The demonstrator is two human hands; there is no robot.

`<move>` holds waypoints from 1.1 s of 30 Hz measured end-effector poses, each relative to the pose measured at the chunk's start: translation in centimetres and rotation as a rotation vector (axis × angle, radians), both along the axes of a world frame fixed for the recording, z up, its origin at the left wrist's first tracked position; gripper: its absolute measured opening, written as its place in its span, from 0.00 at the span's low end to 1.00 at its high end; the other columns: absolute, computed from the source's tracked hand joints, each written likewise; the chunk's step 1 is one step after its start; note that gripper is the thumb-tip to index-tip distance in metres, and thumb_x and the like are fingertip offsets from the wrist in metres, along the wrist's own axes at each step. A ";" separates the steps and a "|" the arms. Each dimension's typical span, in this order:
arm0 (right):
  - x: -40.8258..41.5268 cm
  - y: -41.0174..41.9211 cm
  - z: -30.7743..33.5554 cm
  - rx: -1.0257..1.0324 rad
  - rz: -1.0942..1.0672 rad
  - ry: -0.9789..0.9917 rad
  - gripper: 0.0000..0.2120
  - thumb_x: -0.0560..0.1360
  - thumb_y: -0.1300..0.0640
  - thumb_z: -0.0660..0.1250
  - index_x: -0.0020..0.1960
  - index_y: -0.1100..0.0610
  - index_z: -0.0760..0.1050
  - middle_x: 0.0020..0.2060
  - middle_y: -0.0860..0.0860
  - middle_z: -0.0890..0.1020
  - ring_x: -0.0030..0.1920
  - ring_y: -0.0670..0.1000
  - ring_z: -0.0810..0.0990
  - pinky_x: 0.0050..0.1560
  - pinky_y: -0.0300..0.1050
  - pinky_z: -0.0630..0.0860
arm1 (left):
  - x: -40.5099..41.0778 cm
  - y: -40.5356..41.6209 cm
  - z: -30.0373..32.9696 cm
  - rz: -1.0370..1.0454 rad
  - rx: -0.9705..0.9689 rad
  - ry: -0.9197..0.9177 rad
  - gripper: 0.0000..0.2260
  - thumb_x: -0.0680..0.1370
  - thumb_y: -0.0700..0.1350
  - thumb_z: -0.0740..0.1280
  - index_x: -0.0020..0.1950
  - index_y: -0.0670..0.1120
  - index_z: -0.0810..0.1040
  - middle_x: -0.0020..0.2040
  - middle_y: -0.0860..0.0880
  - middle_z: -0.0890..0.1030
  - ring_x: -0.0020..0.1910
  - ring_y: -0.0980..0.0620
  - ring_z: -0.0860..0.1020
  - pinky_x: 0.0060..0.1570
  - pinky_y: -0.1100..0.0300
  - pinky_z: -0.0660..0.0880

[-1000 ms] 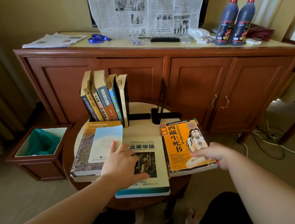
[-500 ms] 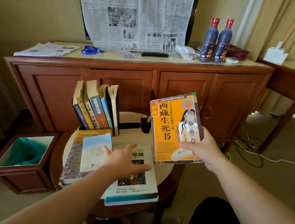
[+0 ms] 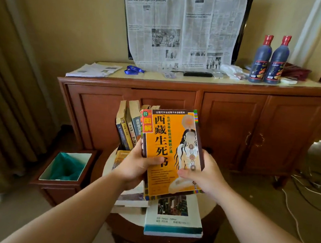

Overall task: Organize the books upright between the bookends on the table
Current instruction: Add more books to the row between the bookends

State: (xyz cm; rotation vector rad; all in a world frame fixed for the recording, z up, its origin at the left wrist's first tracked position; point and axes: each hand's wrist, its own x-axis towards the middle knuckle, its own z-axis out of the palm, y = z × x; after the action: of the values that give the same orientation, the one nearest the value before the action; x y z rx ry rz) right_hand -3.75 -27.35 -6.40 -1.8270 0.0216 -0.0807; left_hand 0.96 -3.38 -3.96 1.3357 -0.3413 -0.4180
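Above table: orange book, both hands.

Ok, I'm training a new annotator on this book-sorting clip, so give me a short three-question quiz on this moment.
1. True or false: only one hand holds the orange book.
2. Where are the books already standing upright? A) behind the orange book, at the far left of the round table; B) on the wooden cabinet; C) in the bin.
3. Fill in: a white book with a teal band lies ____ on the table's near edge.

Key
1. False: the left hand grips its left edge and the right hand its right edge.
2. A.
3. Flat.
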 end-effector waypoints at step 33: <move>21.2 16.8 4.8 -1.371 0.368 -0.561 0.32 0.77 0.54 0.70 0.79 0.53 0.68 0.82 0.52 0.61 0.83 0.56 0.51 0.79 0.65 0.55 | 1.0 17.2 -1.0 0.742 0.143 0.007 0.22 0.77 0.33 0.74 0.62 0.57 0.75 0.53 0.55 0.87 0.51 0.52 0.87 0.49 0.46 0.83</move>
State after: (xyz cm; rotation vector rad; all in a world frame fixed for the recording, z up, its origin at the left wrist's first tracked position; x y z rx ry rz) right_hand 17.47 -10.60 -1.63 -3.0463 -0.9752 -0.4208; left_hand 1.93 13.80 -4.94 1.4926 0.2033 0.1788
